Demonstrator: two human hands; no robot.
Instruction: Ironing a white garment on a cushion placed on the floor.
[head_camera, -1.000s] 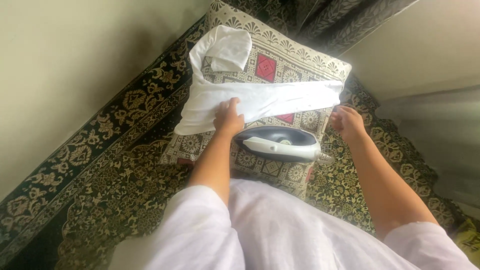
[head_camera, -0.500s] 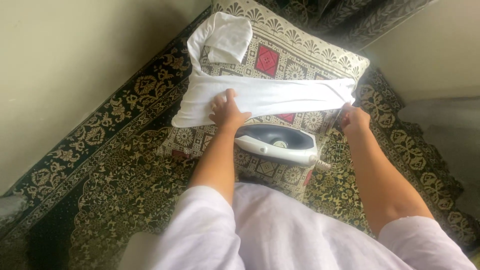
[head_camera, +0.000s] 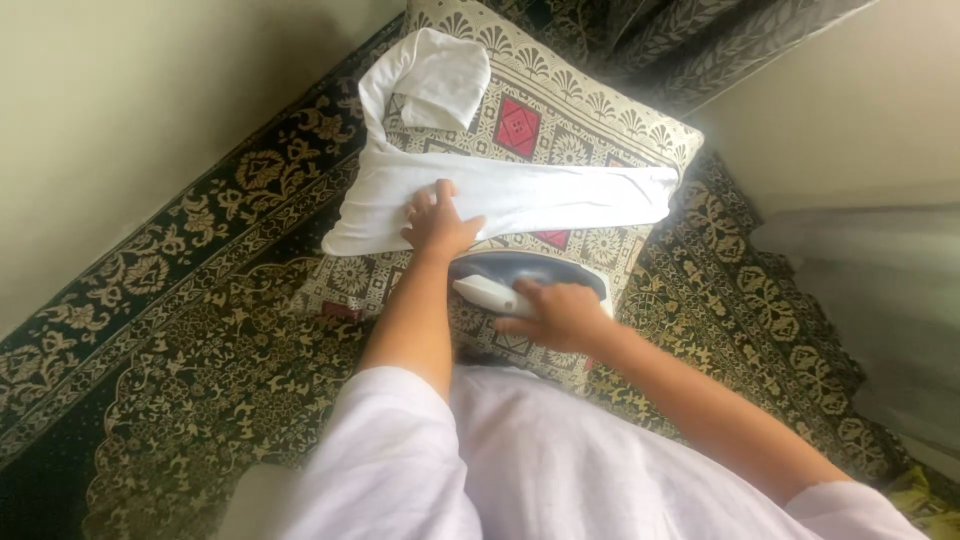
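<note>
Left hand (head_camera: 437, 220): we pressed it flat, fingers spread, on the white cloth (head_camera: 520, 195).
Right hand (head_camera: 556, 313): we closed it around the iron's handle.
Iron (head_camera: 525, 275): lay on the patterned cushion (head_camera: 580, 130), just below the cloth.
Cloth: stretched across the cushion, over the carpet (head_camera: 200, 330).

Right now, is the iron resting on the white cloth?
No, the iron sits on the patterned cushion beside the white cloth, under the right hand.
</note>
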